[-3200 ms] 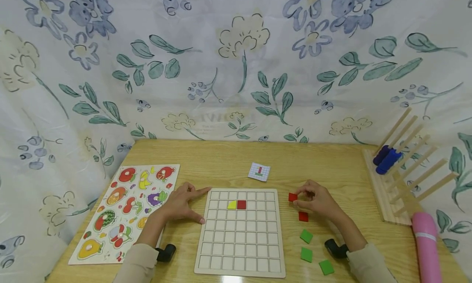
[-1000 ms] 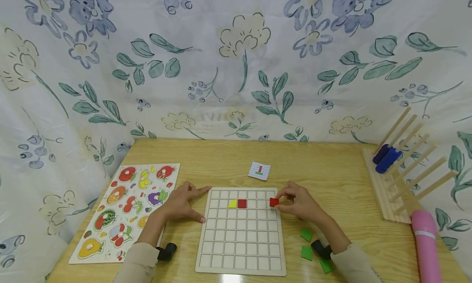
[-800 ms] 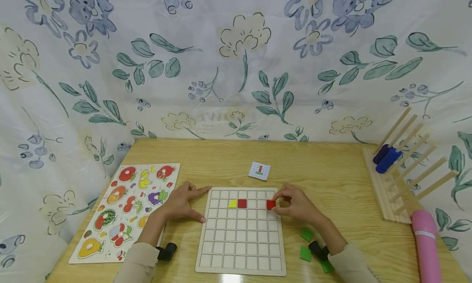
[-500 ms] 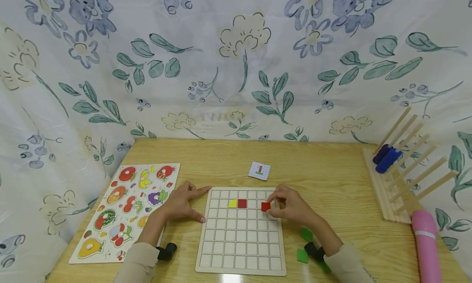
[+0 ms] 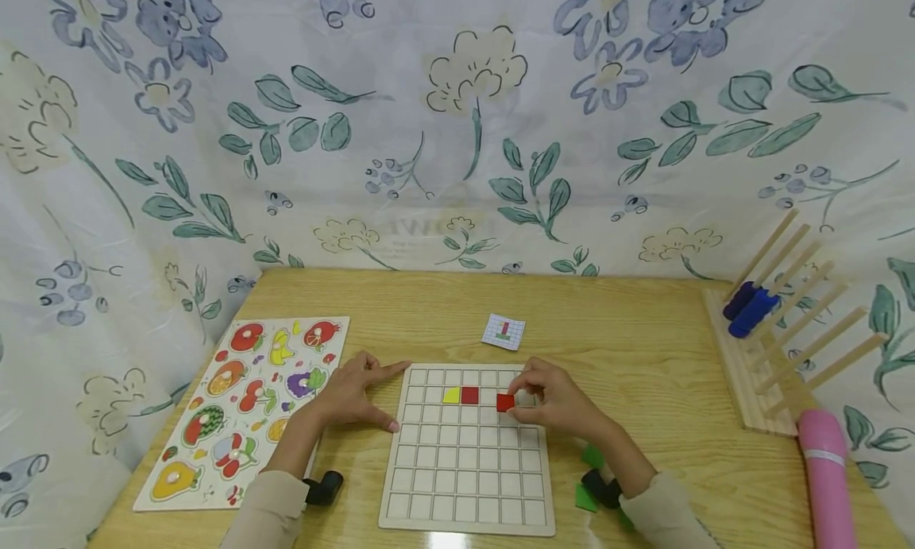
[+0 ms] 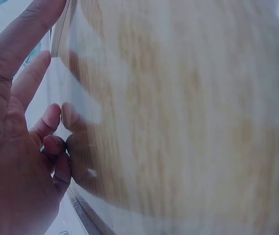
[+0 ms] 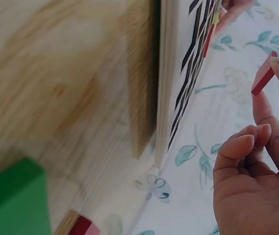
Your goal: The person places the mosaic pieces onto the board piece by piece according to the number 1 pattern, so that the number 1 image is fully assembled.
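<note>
A pale wooden grid board (image 5: 457,481) lies on the table. In its second row sit a yellow rounded piece (image 5: 452,395) and a red square tile (image 5: 469,396) side by side. My right hand (image 5: 557,402) pinches another red tile (image 5: 504,404) between thumb and index finger, over the board's upper right cells. The right wrist view shows this pinched tile (image 7: 264,76) tilted and raised above the board. My left hand (image 5: 350,394) touches the board's left edge with index fingertip and thumb extended; its other fingers are curled in the left wrist view.
Behind the board lies a small pattern card (image 5: 503,331). Green tiles (image 5: 586,497) lie under my right forearm. A fruit puzzle (image 5: 236,414) is at left; a peg rack (image 5: 750,366) with blue pieces and a pink cylinder (image 5: 829,477) stand at right.
My right hand picked up the red tile from the table right of the board and carried it left over the board, past the right columns. The left hand stays in place.
</note>
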Motion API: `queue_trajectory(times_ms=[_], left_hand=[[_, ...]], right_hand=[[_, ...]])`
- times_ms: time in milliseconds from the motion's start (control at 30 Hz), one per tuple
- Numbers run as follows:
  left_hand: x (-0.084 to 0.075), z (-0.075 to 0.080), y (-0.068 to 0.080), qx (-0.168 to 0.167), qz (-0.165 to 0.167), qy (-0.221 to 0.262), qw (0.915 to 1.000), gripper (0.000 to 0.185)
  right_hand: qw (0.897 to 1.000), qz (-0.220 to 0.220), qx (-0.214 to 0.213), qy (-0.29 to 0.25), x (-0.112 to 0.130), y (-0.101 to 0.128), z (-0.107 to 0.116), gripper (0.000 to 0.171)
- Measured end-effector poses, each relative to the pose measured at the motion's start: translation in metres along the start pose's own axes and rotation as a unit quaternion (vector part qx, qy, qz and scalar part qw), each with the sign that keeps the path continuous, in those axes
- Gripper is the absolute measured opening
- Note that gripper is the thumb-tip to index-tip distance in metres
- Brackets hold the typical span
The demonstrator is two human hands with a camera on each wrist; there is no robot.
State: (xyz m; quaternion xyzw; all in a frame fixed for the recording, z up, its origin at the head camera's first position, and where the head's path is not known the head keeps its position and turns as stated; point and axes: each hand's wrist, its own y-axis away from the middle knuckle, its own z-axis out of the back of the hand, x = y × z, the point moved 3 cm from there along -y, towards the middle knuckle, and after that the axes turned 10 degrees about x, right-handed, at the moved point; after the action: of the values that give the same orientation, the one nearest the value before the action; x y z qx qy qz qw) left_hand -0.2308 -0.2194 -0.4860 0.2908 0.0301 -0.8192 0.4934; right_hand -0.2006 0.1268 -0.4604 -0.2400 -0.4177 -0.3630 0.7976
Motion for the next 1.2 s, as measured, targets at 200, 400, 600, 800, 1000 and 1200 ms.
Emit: queue_trajectory(times_ms=[200, 400, 600, 800, 1000, 1200], left_hand=[[-0.001, 0.000, 0.000, 0.000, 0.001, 0.003, 1.0000, 0.100], [-0.001, 0.000, 0.001, 0.001, 0.004, 0.007, 1.0000, 0.099], [-0.002, 0.002, 0.002, -0.001, 0.003, 0.001, 1.0000, 0.099], [-0.002, 0.001, 0.001, -0.001, 0.003, -0.002, 1.0000, 0.099], [-0.001, 0.001, 0.000, 0.000, -0.001, -0.001, 1.0000, 0.099], [-0.002, 0.002, 0.000, 0.001, -0.003, 0.000, 1.0000, 0.099]], right_hand=[[1.000, 0.001, 0.006, 0.000, 0.008, -0.004, -0.004, 0.016], [1.000, -0.003, 0.018, -0.001, 0.013, -0.009, -0.008, 0.016], [1.000, 0.001, 0.014, 0.006, 0.018, -0.014, -0.010, 0.016], [1.000, -0.001, 0.027, -0.005, 0.022, -0.019, -0.016, 0.017], [0.999, -0.014, 0.039, -0.014, 0.020, -0.023, -0.023, 0.016], [0.999, -0.017, 0.051, -0.001, 0.017, -0.028, -0.029, 0.016]])
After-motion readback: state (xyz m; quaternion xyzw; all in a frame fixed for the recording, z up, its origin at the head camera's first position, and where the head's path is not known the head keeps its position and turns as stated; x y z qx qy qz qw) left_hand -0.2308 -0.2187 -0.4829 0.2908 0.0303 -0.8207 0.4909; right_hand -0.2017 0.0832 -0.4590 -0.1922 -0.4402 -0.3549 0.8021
